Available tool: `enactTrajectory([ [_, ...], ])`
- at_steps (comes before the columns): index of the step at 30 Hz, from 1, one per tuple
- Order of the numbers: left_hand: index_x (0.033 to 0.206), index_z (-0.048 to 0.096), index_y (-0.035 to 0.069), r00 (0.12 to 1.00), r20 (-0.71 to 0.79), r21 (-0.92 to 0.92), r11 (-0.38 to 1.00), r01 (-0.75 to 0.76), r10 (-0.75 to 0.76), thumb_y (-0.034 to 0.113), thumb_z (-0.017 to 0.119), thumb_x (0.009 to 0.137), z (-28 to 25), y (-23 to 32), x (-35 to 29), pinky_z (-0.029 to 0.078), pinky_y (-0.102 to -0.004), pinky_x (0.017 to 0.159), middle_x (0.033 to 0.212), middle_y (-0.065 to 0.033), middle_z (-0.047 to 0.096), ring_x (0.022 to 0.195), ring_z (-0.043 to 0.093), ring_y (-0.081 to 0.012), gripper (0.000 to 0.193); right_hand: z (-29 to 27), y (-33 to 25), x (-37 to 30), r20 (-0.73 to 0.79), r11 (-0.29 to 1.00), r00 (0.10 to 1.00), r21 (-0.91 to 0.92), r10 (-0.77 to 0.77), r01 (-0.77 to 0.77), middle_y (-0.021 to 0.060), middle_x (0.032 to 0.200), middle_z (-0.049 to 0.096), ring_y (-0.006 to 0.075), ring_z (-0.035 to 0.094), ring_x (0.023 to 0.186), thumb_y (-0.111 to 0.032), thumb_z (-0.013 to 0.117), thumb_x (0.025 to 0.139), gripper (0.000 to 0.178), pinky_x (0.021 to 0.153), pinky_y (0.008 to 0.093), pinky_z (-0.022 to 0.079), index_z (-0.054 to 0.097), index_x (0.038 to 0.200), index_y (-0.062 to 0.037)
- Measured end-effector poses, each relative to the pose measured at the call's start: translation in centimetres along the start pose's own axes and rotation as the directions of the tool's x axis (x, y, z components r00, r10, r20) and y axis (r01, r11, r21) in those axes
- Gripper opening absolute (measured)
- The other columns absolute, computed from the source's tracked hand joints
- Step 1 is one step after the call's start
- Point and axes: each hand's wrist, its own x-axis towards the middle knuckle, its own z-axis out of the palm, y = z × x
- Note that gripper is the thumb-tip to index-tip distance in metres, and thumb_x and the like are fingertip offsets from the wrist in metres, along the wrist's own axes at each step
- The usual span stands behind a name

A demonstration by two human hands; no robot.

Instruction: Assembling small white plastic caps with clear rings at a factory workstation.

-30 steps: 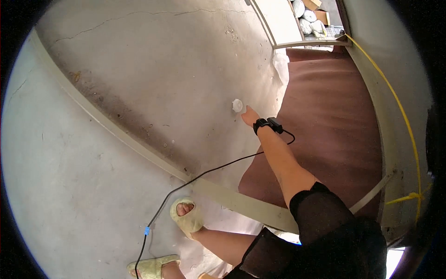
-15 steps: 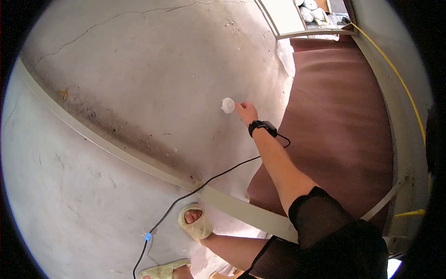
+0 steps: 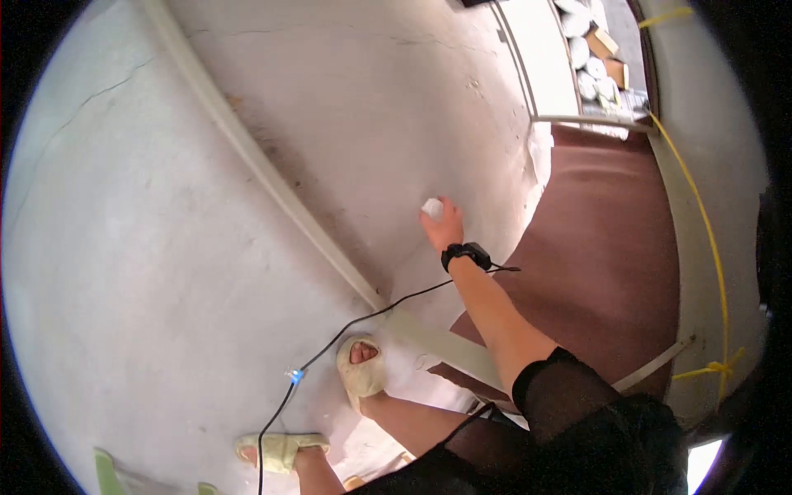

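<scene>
The right hand (image 3: pixel 445 228) is clamped on a small white object (image 3: pixel 431 208), the thumb on its left side and the fingers curled over its right; the left hand cannot be made out. The object lies to the left of a reddish-brown sheet (image 3: pixel 606 231), apart from its left edge, and beyond a raised pale strip (image 3: pixel 276 183). Whether it touches the pale surface below cannot be told. A black cable (image 3: pixel 340 334) runs from the wristband (image 3: pixel 455 253) past a slipper (image 3: pixel 360 384).
</scene>
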Motion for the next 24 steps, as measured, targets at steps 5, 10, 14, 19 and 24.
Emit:
enactTrajectory([
  [5, 0.118, 0.036, -0.006, 0.997, 0.064, -0.194, 0.981, -0.023, 0.036, 0.024, 0.056, 0.079, 1.3, -2.5, -3.1, 0.032, -0.0363, 0.092, 0.115, -0.0214, 0.042, 0.108, 0.04, -0.0285, 0.053, -3.4, -6.5, -5.9, 0.029, 0.975, 0.975, 0.03, -0.222, 0.221, 0.0148, 0.106, 0.043, 0.0326, 0.049, 0.092, -0.034, 0.062, 0.065, 0.054, 0.078, 0.0391, 0.041, 0.045, 0.11, -0.0127],
  [10, 0.117, 0.037, -0.006, 0.976, 0.041, -0.323, 0.927, -0.19, 0.214, 0.023, 0.055, 0.079, -1.3, -1.2, -5.4, 0.031, -0.0362, 0.092, 0.115, -0.0216, 0.042, 0.109, 0.04, -0.0284, 0.052, -9.2, -16.2, -15.7, 0.219, 0.914, 0.887, 0.112, -0.407, 0.391, 0.0143, 0.1, 0.048, 0.0317, 0.048, 0.093, -0.034, 0.064, 0.065, 0.051, 0.077, 0.0394, 0.041, 0.046, 0.105, -0.0079],
  [14, 0.117, 0.037, -0.006, 0.896, 0.005, -0.328, 0.847, -0.418, 0.444, 0.023, 0.055, 0.079, -5.2, 3.8, -9.5, 0.031, -0.0362, 0.092, 0.115, -0.0217, 0.042, 0.109, 0.04, -0.0282, 0.052, -14.9, -20.6, -28.2, 0.592, 0.942, 0.734, 0.244, -0.332, 0.23, 0.0206, 0.11, 0.046, 0.0337, 0.047, 0.1, -0.045, 0.058, 0.068, 0.06, 0.084, 0.0404, 0.038, 0.042, 0.112, -0.0056],
  [19, 0.117, 0.037, -0.007, 0.711, 0.066, -0.173, 0.709, -0.683, 0.7, 0.023, 0.055, 0.079, -10.5, 12.4, -19.0, 0.031, -0.0361, 0.092, 0.115, -0.0218, 0.043, 0.109, 0.04, -0.0281, 0.051, -23.2, -20.3, -42.7, 0.793, 0.773, -0.026, 0.6, -0.609, 0.205, 0.017, 0.089, 0.059, 0.0281, 0.056, 0.083, -0.047, 0.055, 0.069, 0.046, 0.069, 0.0376, 0.044, 0.058, 0.089, -0.0053],
  [24, 0.117, 0.038, -0.007, 0.583, 0.157, -0.109, 0.6, -0.792, 0.797, 0.022, 0.054, 0.079, -10.3, 11.9, -30.2, 0.031, -0.0361, 0.093, 0.114, -0.0219, 0.043, 0.109, 0.04, -0.0279, 0.05, -42.9, -18.1, -48.2, 0.407, 0.39, 0.048, 0.826, -0.912, 0.407, 0.0119, 0.087, 0.055, 0.026, 0.054, 0.08, -0.044, 0.058, 0.072, 0.045, 0.067, 0.0343, 0.043, 0.05, 0.096, -0.007],
])
